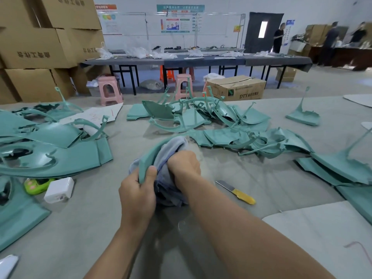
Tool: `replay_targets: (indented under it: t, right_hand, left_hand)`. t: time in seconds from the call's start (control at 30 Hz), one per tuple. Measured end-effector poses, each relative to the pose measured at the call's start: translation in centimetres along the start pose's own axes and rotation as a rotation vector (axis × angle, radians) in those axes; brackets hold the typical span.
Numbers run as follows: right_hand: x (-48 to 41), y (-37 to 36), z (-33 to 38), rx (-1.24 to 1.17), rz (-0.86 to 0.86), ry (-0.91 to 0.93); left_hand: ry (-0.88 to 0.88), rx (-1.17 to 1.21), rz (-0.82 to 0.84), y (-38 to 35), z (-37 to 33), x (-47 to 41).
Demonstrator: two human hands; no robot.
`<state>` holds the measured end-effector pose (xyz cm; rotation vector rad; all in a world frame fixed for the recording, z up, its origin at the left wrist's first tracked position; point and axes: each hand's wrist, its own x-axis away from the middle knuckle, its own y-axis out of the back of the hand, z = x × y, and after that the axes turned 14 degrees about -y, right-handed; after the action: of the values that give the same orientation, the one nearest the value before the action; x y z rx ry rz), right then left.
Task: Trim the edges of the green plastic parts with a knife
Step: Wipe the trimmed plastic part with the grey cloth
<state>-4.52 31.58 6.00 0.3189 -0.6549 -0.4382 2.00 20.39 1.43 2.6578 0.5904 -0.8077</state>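
The left hand [138, 190] grips the near end of a curved green plastic part [148, 158], thumb pressed on its upper face and fingers curled beneath it. The part's long axis runs away from the person, arching up from the left hand and bending to the right toward the far piles. The right hand [184, 164] sits just beside the left, its fingers closed into a fist around a grey cloth [171, 150] that lies bunched against the inner side of the part; more of the cloth hangs down between the two wrists.

Just to the right of the right forearm a knife [236, 191] lies flat on the table [251, 170], held by neither hand. Its yellow handle points toward the near right and its blade toward the far left, back at the right hand.

Left of the left hand stand a white block [59, 189] and, touching it, a small bright green object [37, 185], partly tucked under a stack of green parts [60, 156]. Beyond both hands a tangled heap of green parts [201, 115] spreads across the table, and more green panels [342, 168] lie to the far right. Past the table's far edge stand pink stools [110, 90], cardboard boxes [40, 47] and a long dark table [197, 61].
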Motion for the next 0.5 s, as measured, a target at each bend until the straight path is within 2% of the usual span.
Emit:
replay_targets:
  t: [0.07,0.17,0.23,0.33,0.43,0.47,0.5]
  right_hand:
    - [-0.9,0.1,0.0,-0.041,0.016,-0.009]
    - [-2.3,1.1,-0.3,-0.173,0.132,0.055]
    - [-2.9,1.7,-0.7,-0.216,0.168,0.062]
    - [-2.9,1.8,-2.0,-0.122,0.155,0.078]
    - [-2.4,1.7,-3.9,0.001,0.188,0.359]
    - [-2.2,1.8,-4.4,0.072,0.196,0.431]
    - [-2.3,1.8,-4.7,0.125,0.194,0.492]
  left_hand:
    - [-0.052,0.006,-0.017,0.2,-0.2,0.2]
    - [-0.1,0.094,-0.089,1.1,-0.5,-0.1]
    - [0.036,0.241,-0.234,1.6,-0.7,-0.9]
    - [0.335,0.403,-0.43,1.6,-0.2,-2.2]
    - [0.606,0.51,-0.327,1.1,0.8,-2.6]
    - [0.628,0.459,-0.246,1.0,1.4,-2.6]
    - [0.6,0.305,-0.161,1.0,1.6,-2.4]
